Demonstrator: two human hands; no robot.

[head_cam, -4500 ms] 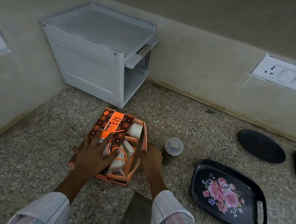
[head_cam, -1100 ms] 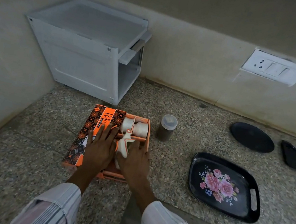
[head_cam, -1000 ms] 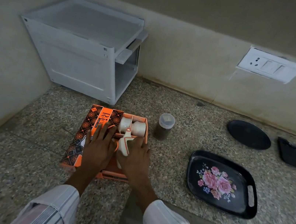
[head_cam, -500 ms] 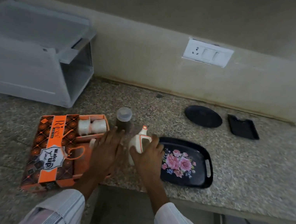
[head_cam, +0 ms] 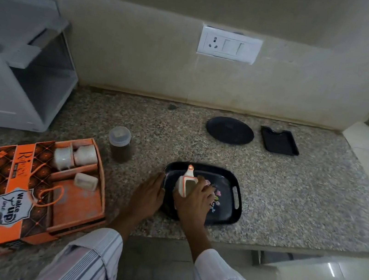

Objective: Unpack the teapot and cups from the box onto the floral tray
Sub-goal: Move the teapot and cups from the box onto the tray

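Observation:
My right hand (head_cam: 194,200) grips the white teapot with orange trim (head_cam: 186,180) over the left part of the black floral tray (head_cam: 228,209). Whether the teapot's base touches the tray is hidden by my fingers. My left hand (head_cam: 149,192) lies flat on the counter, its fingertips at the tray's left rim, holding nothing. The orange box (head_cam: 38,189) lies open at the left. Two white cups (head_cam: 76,157) sit in its far compartment and a small rectangular white piece (head_cam: 85,181) lies just below them.
A lidded jar of brown powder (head_cam: 120,143) stands between box and tray. A round black plate (head_cam: 229,130) and a small black tray (head_cam: 279,144) sit at the back right. A white cabinet (head_cam: 19,65) fills the left corner. The counter's front edge runs just below the tray.
My right hand lifted the teapot out of the box and carried it right, over the tray. My left hand left the box lid and followed to the tray's left rim.

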